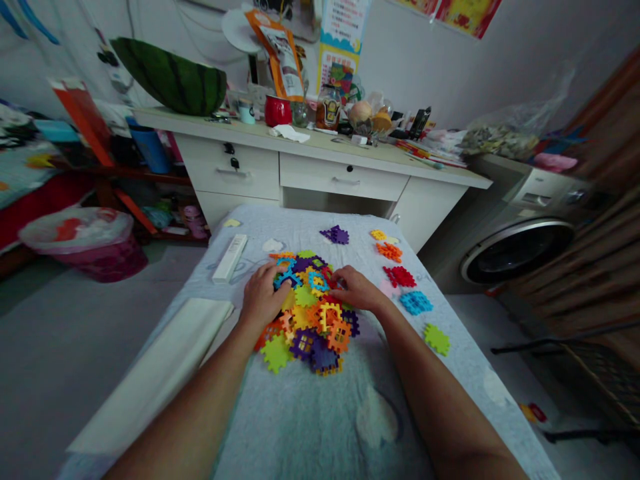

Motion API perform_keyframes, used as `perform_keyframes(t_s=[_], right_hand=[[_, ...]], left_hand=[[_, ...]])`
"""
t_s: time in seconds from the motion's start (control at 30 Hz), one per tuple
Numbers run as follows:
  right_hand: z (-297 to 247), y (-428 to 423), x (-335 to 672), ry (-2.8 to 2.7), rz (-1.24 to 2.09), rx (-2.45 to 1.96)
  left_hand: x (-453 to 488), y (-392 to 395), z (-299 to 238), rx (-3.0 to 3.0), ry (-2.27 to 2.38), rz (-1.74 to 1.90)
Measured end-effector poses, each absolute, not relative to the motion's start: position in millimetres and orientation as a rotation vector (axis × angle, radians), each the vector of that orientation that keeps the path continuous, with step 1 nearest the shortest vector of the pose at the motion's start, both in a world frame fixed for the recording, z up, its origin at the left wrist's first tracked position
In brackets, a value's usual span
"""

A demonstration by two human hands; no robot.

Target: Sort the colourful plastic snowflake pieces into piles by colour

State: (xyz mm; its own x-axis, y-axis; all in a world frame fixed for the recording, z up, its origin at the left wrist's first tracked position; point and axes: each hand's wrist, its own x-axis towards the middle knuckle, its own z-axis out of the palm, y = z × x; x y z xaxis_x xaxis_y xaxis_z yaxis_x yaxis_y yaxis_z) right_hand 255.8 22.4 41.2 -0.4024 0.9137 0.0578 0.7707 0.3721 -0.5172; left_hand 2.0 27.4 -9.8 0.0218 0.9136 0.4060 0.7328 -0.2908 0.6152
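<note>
A heap of plastic interlocking tiles [305, 315] in several colours lies at the middle of the cloth-covered table [320, 427]. At its left side my left hand [263, 293] has thumb and fingers closed about a blue interlocking tile [286, 275]. My right hand [356, 288] is at the heap's right edge, its fingers curled down at a red interlocking tile [329, 275]; its fingertips are partly hidden, so a firm hold does not show. Lime green tile [277, 352] and dark purple tile [325, 357] lie at the near side of the heap.
Along the right edge lie separate yellow [379, 235], orange [389, 251], red [400, 276], blue [416, 303] and green tiles [437, 339]. Purple tiles [335, 234] lie farther back. A white box [230, 259] and folded white cloth [160, 367] are left; a desk [345, 180] stands behind.
</note>
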Motion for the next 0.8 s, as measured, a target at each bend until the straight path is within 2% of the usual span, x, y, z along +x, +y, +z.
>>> perform_keyframes(t_s=[0.5, 0.8], right_hand=[[39.3, 24.8, 262.7, -2.242, 0.713, -1.529], [43.2, 23.5, 262.5, -2.253, 0.651, -1.633]], left_hand=[[2.1, 26.7, -8.4, 2.068, 1.692, 1.155], [2.3, 27.4, -9.3, 2.071, 1.693, 1.144]])
